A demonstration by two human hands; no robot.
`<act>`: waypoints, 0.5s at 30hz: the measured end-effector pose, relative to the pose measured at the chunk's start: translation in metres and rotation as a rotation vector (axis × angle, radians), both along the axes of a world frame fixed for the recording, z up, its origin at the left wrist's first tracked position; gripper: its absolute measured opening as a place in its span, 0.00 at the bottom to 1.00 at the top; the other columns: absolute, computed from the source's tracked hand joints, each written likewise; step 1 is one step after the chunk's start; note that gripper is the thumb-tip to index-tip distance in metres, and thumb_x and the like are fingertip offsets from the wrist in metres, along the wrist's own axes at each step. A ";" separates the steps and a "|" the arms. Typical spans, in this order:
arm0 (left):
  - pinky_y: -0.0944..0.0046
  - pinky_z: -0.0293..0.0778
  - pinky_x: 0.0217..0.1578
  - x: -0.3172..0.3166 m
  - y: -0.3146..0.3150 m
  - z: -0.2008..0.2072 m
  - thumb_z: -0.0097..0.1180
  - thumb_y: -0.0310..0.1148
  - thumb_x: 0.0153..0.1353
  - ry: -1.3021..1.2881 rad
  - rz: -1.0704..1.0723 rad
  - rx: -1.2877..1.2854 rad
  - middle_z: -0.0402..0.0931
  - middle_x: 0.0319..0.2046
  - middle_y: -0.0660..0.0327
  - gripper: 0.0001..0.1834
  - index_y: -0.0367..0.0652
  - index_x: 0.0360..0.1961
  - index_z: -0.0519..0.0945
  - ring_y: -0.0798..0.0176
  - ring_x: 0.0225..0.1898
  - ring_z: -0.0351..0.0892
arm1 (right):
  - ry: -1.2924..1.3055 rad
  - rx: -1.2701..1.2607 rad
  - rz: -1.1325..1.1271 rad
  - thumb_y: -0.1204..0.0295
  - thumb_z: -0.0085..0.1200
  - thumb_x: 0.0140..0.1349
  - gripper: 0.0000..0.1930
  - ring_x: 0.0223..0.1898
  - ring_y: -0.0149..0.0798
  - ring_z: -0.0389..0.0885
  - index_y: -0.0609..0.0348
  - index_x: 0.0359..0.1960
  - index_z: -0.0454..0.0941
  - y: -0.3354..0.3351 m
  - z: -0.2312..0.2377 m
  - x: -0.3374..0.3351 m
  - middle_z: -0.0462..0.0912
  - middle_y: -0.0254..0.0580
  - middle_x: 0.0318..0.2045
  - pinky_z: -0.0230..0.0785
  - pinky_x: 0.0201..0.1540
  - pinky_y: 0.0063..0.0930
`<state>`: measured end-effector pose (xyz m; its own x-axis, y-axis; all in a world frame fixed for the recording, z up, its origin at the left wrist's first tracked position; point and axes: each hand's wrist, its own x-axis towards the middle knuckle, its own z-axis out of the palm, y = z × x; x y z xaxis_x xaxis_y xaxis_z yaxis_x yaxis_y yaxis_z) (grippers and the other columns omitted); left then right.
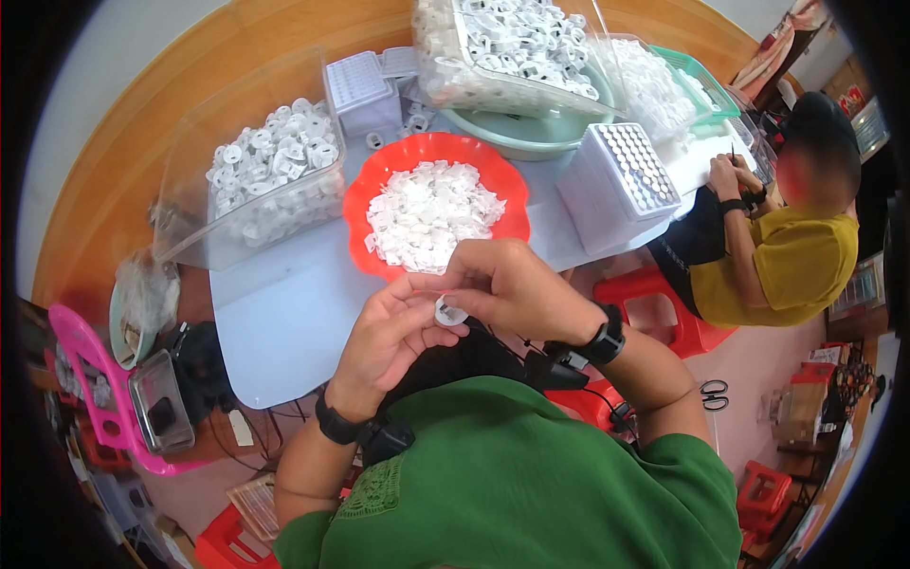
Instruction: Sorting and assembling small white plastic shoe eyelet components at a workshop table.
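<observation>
A small white round plastic part (452, 314) with a dark spot inside sits between my two hands, just in front of the red bowl. My left hand (387, 334) grips it from the left with thumb and fingers. My right hand (517, 284) is closed over its upper side, thumb and fingertips pinched against it; whether a second tiny piece is in that pinch is hidden. Nearest to both hands is a scalloped red bowl (517, 204) heaped with small white flat plastic pieces (431, 213).
At left stands a clear bin (185, 232) of white round parts; a fuller clear bin (531, 87) rests on a green basin (517, 142). A white box (607, 194) with rows of parts stands right on the pale blue table (275, 332). A co-worker (777, 256) sits at right.
</observation>
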<state>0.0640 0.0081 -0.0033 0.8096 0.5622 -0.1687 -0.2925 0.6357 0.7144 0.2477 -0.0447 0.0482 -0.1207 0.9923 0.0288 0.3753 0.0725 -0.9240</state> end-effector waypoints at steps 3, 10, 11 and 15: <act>0.62 0.79 0.42 0.003 -0.002 0.000 0.45 0.26 0.65 0.003 -0.006 -0.018 0.75 0.44 0.48 0.17 0.31 0.54 0.67 0.54 0.42 0.80 | -0.022 0.156 -0.085 0.81 0.57 0.50 0.05 0.26 0.41 0.78 0.66 0.27 0.74 -0.007 -0.011 -0.004 0.77 0.46 0.23 0.68 0.28 0.30; 0.62 0.81 0.41 0.000 0.000 -0.013 0.46 0.25 0.64 -0.001 -0.143 -0.006 0.76 0.43 0.49 0.17 0.30 0.53 0.69 0.52 0.40 0.81 | -0.102 0.440 -0.037 0.82 0.58 0.47 0.09 0.30 0.45 0.76 0.62 0.32 0.77 -0.017 -0.020 0.003 0.74 0.41 0.26 0.68 0.31 0.33; 0.63 0.81 0.39 0.002 0.000 -0.013 0.49 0.26 0.63 0.013 -0.146 -0.002 0.77 0.42 0.49 0.18 0.30 0.53 0.69 0.53 0.38 0.82 | -0.121 0.474 -0.047 0.82 0.59 0.47 0.09 0.30 0.45 0.76 0.61 0.33 0.77 -0.021 -0.020 0.004 0.74 0.41 0.27 0.68 0.31 0.33; 0.64 0.81 0.38 0.010 0.002 -0.010 0.52 0.27 0.61 -0.020 -0.189 0.023 0.77 0.41 0.49 0.20 0.30 0.53 0.70 0.54 0.37 0.82 | -0.233 0.568 -0.199 0.83 0.58 0.47 0.10 0.29 0.44 0.76 0.61 0.33 0.77 -0.035 -0.003 0.028 0.75 0.40 0.29 0.69 0.31 0.33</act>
<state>0.0741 0.0101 -0.0137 0.9042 0.4032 -0.1407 -0.1834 0.6641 0.7248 0.2761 -0.0798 0.0449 -0.0028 0.8339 0.5519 0.6179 0.4354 -0.6547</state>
